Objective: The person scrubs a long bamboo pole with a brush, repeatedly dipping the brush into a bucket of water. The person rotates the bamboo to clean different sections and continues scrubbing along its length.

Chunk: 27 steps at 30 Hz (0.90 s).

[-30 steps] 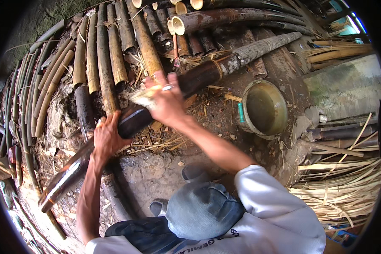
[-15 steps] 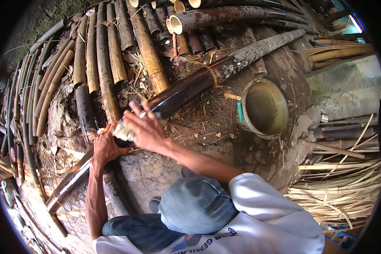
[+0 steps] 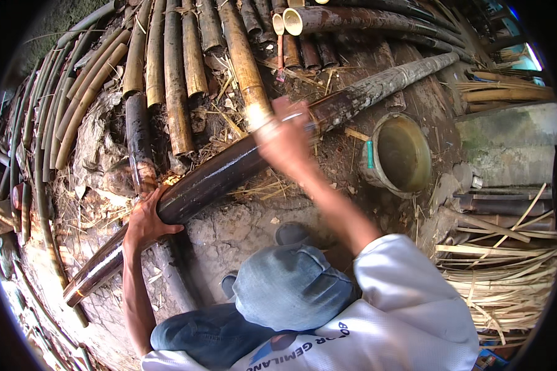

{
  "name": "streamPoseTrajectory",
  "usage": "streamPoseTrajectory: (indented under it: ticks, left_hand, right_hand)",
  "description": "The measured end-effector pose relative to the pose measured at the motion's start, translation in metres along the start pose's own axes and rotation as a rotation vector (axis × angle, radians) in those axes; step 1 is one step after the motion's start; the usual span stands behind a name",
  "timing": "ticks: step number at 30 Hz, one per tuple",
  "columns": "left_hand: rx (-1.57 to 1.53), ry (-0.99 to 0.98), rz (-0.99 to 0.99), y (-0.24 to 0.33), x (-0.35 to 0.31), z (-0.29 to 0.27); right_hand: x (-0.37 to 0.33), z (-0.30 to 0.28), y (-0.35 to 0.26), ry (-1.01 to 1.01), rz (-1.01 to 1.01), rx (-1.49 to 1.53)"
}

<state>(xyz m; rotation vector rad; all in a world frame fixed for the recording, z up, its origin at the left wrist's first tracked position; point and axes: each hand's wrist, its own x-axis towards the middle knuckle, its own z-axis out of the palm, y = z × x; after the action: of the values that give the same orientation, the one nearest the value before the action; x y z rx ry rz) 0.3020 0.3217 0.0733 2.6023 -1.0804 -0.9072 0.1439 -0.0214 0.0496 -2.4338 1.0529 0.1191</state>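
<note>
A long dark, wet bamboo pole (image 3: 211, 180) runs diagonally from the lower left to the upper right, its far part mottled grey. My left hand (image 3: 145, 222) is wrapped round its lower left part, the thumb stretched along the near side. Farther up the pole, my right hand (image 3: 286, 143) lies over its surface, smeared by motion. What is under the right palm, if anything, cannot be made out. A dark pole (image 3: 174, 275) lies crosswise beneath, close to my left forearm.
A round bucket (image 3: 372, 176) of murky water stands at the right, a teal strip (image 3: 370, 154) at its side. Several bamboo poles (image 3: 174, 93) lie at the back. Split bamboo strips (image 3: 501, 290) are piled at the lower right, below a concrete block (image 3: 507, 145).
My right hand, with a pale fibrous pad showing under it before, has slid up the pole away from my left hand. My left hand keeps its hold. The view has shifted slightly.
</note>
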Motion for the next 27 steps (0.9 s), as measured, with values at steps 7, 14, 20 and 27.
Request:
streamPoseTrajectory:
  ticks: [7, 14, 20, 27]
  left_hand:
    - [0.052, 0.193, 0.082, 0.007, -0.004, 0.023]
    - [0.323, 0.68, -0.016, 0.02, -0.04, 0.088]
    - [0.093, 0.397, 0.008, -0.007, 0.008, 0.055]
    - [0.282, 0.511, -0.221, -0.093, -0.088, 0.046]
  right_hand:
    - [-0.003, 0.01, 0.053, 0.596, -0.443, -0.08]
    - [0.057, -0.022, 0.132, 0.486, 0.061, -0.034]
    - [-0.06, 0.119, -0.119, 0.205, -1.011, 0.026]
    - [0.046, -0.011, 0.058, 0.62, -0.548, -0.227]
